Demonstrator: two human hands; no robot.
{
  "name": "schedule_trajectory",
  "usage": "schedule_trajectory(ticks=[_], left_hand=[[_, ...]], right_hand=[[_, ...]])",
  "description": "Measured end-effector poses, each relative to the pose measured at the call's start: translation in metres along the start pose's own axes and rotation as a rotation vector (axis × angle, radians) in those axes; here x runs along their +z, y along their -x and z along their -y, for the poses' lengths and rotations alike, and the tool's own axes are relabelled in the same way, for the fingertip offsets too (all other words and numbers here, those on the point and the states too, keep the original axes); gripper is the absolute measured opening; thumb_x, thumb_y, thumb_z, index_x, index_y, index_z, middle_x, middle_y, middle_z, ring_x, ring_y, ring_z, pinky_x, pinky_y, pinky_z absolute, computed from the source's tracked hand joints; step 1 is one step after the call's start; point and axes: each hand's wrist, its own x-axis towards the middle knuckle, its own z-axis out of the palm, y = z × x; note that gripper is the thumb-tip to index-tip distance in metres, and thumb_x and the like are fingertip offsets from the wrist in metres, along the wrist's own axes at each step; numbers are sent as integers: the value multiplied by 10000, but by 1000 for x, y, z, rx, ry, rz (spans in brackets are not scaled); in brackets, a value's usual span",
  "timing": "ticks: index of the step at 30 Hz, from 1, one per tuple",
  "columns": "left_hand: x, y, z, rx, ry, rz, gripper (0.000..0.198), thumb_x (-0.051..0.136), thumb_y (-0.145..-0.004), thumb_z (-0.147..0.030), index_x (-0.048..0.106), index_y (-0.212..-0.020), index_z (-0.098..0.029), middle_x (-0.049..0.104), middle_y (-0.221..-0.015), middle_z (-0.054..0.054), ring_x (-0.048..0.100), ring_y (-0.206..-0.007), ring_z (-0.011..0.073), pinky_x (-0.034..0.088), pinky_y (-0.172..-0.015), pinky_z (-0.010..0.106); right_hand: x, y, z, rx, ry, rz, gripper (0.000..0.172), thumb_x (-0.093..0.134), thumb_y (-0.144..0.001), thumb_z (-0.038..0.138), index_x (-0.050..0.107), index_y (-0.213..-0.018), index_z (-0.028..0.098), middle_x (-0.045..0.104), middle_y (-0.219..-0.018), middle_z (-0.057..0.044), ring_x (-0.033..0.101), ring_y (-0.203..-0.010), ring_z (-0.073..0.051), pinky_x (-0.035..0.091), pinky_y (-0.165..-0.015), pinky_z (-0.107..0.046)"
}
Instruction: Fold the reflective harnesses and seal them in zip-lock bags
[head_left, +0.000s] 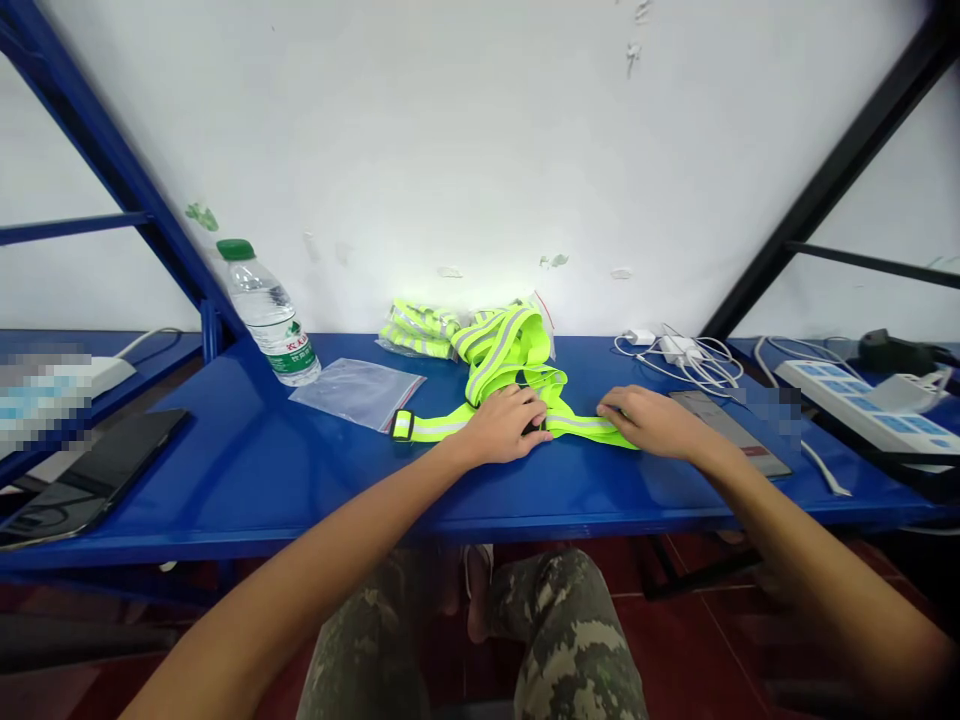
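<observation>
A fluorescent yellow reflective strap (439,428) with a grey stripe stretches across the blue tabletop, with a black slider buckle (403,425) at its left end. My left hand (504,425) is closed over the middle of the strap, where part of a black buckle (534,427) shows between the fingers. On the right, my right hand (646,420) has its fingers curled onto the strap, and its fingertips partly hide the end. Behind my left hand, more of the yellow webbing (506,350) lies in a loose heap of loops.
Bagged yellow straps (420,328) lie against the wall. To the left are a flat clear zip bag (352,390), a water bottle (274,315) and a black phone (94,480). White chargers with cables (682,350), a flat grey item (731,430) and a power strip (862,405) lie rightward.
</observation>
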Motion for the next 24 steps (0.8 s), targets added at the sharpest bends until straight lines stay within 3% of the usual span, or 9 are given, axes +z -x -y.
schedule_trajectory(ticks=[5,8,12,14,17,21,24], left_hand=[[0,4,-1,9,-1,12,315,504,-963,-492,616,-1026,-204,620,-1078,70,539,-997,233,412,-859,350],[1,5,-2,-4,1,14,325,500,-966,-490,633,-1053,-207,620,-1108,72,540,-1022,238,413,-878,357],[2,7,-4,-59,9,-1,326,531,-950,-492,655,-1048,-207,629,-1087,73,547,-1018,243,416,-878,369],[2,7,-5,-73,28,-9,322,545,-943,-489,663,-1041,-206,631,-1079,73,553,-1018,241,420,-889,369],[1,8,-6,-82,53,-17,317,558,-936,-483,672,-1043,-207,637,-1078,72,563,-1024,239,425,-910,368],[0,10,-7,-104,123,-33,323,592,-911,-491,682,-1031,-205,650,-1082,76,581,-1033,236,430,-944,371],[0,9,-5,-129,273,-66,325,641,-867,-496,688,-998,-202,673,-1065,71,598,-1037,227,423,-988,371]], right_hand=[[1,18,-18,100,-66,62,490,559,-837,576,632,-1095,165,665,-1081,-128,616,-996,-281,480,-906,-414],[-1,23,-22,243,-154,74,492,656,-752,611,602,-986,182,659,-927,-80,615,-836,-243,501,-754,-370],[-6,21,-21,328,-582,83,508,745,-676,629,525,-833,199,601,-736,-1,572,-637,-165,465,-546,-294],[-8,17,-17,295,-831,-9,509,799,-641,582,528,-838,199,615,-773,3,597,-667,-157,513,-573,-298],[-7,4,-3,232,-1001,-277,496,855,-591,487,518,-819,202,641,-866,-18,637,-783,-184,584,-684,-353],[-4,-16,26,175,-771,-613,412,781,-648,339,560,-964,194,667,-955,-69,653,-837,-228,584,-753,-402],[3,-27,55,114,-519,-765,525,657,-736,251,543,-1243,171,635,-1211,-149,652,-1015,-282,578,-815,-411]])
